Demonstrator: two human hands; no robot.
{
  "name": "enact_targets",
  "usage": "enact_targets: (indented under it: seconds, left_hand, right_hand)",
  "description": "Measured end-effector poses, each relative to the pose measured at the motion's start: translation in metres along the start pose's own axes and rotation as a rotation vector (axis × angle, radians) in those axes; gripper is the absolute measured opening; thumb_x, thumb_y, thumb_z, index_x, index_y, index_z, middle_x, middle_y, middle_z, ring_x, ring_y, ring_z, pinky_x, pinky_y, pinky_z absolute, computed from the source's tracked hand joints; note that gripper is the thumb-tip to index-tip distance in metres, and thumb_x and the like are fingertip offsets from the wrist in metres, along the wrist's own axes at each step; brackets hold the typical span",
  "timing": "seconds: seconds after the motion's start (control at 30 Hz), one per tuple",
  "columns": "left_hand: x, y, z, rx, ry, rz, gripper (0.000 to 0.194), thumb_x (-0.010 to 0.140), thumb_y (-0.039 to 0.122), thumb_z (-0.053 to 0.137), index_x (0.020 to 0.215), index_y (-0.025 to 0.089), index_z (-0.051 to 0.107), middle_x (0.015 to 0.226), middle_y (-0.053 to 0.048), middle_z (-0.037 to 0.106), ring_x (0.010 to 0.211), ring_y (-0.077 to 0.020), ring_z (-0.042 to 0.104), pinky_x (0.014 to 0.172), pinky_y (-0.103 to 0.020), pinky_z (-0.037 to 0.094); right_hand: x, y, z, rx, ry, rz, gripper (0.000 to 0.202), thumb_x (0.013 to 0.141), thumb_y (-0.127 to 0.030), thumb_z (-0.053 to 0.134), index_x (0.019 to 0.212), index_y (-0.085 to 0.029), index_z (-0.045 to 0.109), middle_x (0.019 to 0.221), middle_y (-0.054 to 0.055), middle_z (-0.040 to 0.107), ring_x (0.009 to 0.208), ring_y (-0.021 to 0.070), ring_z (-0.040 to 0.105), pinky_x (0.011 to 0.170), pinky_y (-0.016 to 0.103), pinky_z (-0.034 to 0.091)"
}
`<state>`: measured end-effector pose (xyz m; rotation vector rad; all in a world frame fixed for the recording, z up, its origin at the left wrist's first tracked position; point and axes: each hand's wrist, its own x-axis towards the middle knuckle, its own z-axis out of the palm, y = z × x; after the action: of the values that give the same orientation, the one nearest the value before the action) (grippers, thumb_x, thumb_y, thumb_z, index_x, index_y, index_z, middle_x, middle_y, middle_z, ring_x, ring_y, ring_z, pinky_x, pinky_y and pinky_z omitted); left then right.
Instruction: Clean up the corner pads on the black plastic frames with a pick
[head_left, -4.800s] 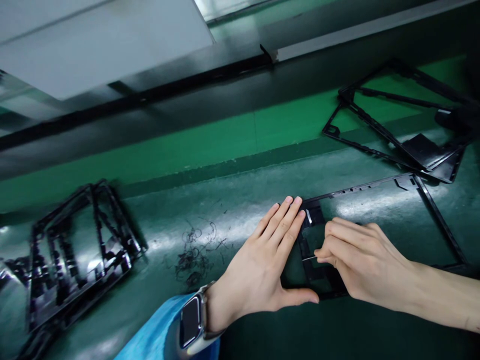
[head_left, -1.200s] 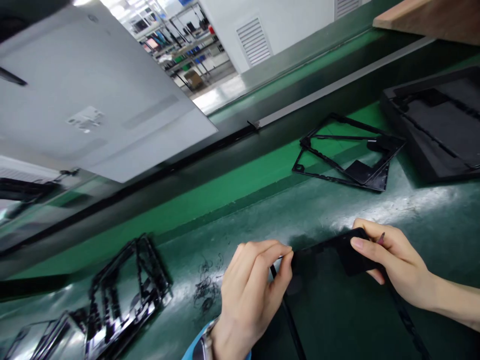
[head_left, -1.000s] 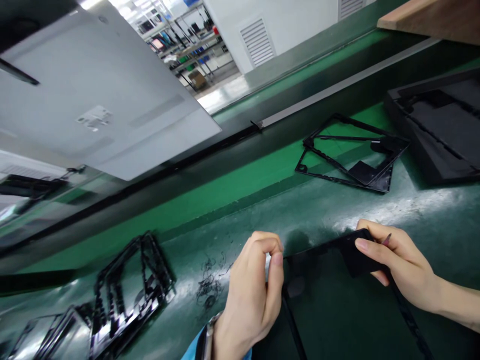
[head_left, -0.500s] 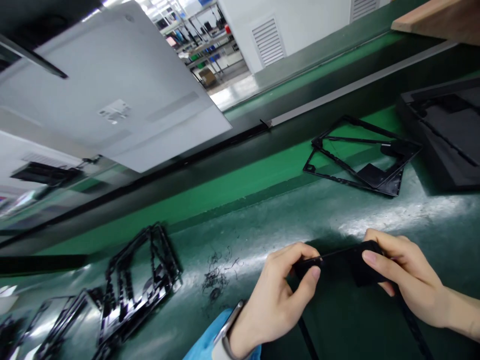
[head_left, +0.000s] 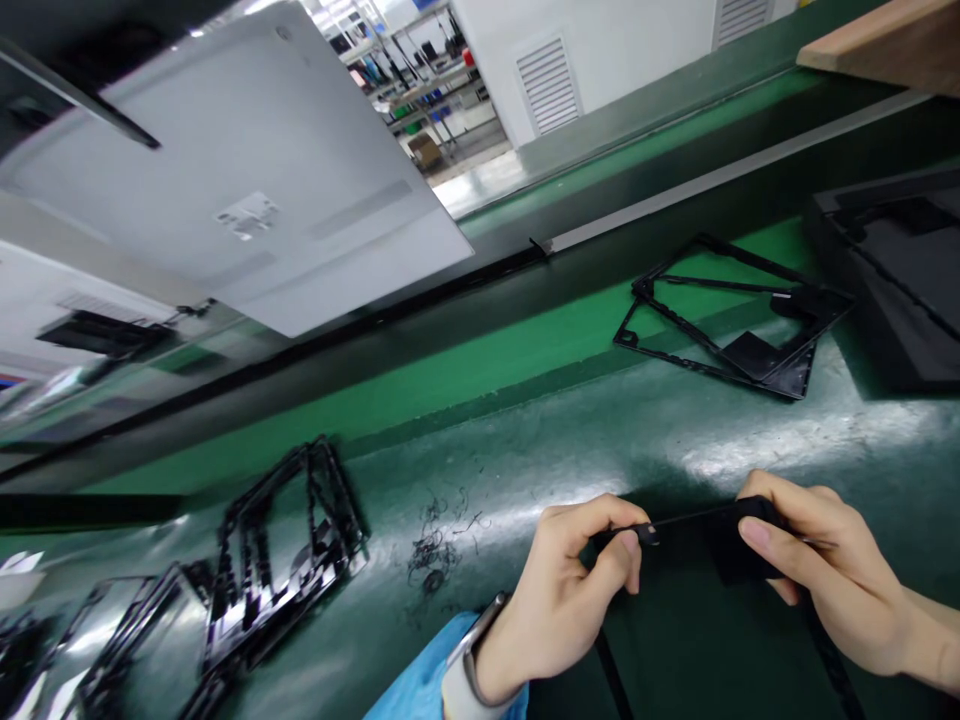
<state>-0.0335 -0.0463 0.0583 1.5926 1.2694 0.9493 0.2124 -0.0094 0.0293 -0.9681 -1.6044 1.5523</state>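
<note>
A black frame [head_left: 694,518] is held up near the bottom of the view, over the green table. My left hand [head_left: 581,590] pinches its left corner between thumb and fingers; a small dark tip shows beyond them. The frame's right corner is gripped by my right hand [head_left: 832,565], thumb on the near face. Something thin shows by the right fingers, too small to make out. The frame's side bars run down out of view. Left of my hands, a small pile of thin black shavings [head_left: 433,550] lies on the table.
Stacked black frames [head_left: 285,560] lie at the left, with more at the lower left. Two overlapping black frames [head_left: 750,355] rest at the right, beside a dark tray [head_left: 885,350]. A large grey panel [head_left: 300,180] hangs over the upper left, and a wooden piece [head_left: 885,45] is at the top right.
The view has shifted slightly. My left fingers have curled further round the frame's left corner, and the small dark tip now sticks out more. Both hands still hold the frame.
</note>
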Motion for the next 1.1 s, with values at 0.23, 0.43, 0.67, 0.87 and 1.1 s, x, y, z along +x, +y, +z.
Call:
enact_targets:
  seconds: [0.23, 0.43, 0.67, 0.87, 1.1]
  left_hand:
    - [-0.001, -0.002, 0.0, -0.034, -0.008, 0.017, 0.023, 0.102, 0.016, 0.048, 0.099, 0.018, 0.071, 0.054, 0.005, 0.064, 0.049, -0.0101, 0.053, 0.062, -0.024, 0.047]
    - [0.001, -0.001, 0.001, -0.12, -0.013, 0.008, 0.022, 0.1, 0.016, 0.053, 0.099, 0.016, 0.075, 0.051, 0.004, 0.063, 0.043, -0.0085, 0.051, 0.054, -0.021, 0.044]
    - [-0.003, -0.01, 0.005, -0.235, 0.003, -0.055, 0.021, 0.098, 0.02, 0.062, 0.091, 0.013, 0.081, 0.047, 0.003, 0.06, 0.041, -0.0065, 0.046, 0.051, -0.018, 0.039]
    - [-0.003, -0.01, 0.006, -0.334, 0.003, -0.047, 0.028, 0.099, 0.016, 0.056, 0.102, 0.014, 0.084, 0.049, 0.003, 0.06, 0.044, -0.0063, 0.046, 0.056, -0.018, 0.043]
    - [-0.003, -0.012, 0.005, -0.357, -0.033, -0.018, 0.031, 0.099, 0.013, 0.054, 0.107, 0.015, 0.084, 0.05, 0.003, 0.061, 0.045, -0.0063, 0.048, 0.056, -0.018, 0.042]
  right_hand:
    - [0.001, 0.0, -0.001, 0.019, 0.001, -0.012, 0.04, 0.111, -0.045, 0.052, 0.077, -0.025, 0.055, 0.049, -0.006, 0.048, 0.041, 0.0126, 0.038, 0.046, 0.031, 0.025]
    - [-0.001, 0.004, -0.002, -0.016, 0.0, -0.079, 0.038, 0.113, -0.042, 0.05, 0.079, -0.026, 0.054, 0.048, -0.006, 0.047, 0.039, 0.0118, 0.039, 0.044, 0.031, 0.025]
    - [-0.002, 0.009, -0.007, -0.103, -0.11, -0.23, 0.03, 0.115, -0.03, 0.044, 0.087, -0.026, 0.054, 0.055, -0.007, 0.049, 0.042, 0.0115, 0.046, 0.046, 0.027, 0.033]
    - [-0.003, 0.008, -0.004, -0.05, -0.039, -0.186, 0.033, 0.115, -0.034, 0.045, 0.085, -0.026, 0.053, 0.053, -0.008, 0.046, 0.041, 0.011, 0.041, 0.045, 0.028, 0.027]
    - [-0.003, 0.008, -0.001, -0.033, -0.01, -0.177, 0.034, 0.115, -0.035, 0.047, 0.084, -0.026, 0.055, 0.052, -0.008, 0.047, 0.04, 0.0107, 0.042, 0.045, 0.029, 0.027]
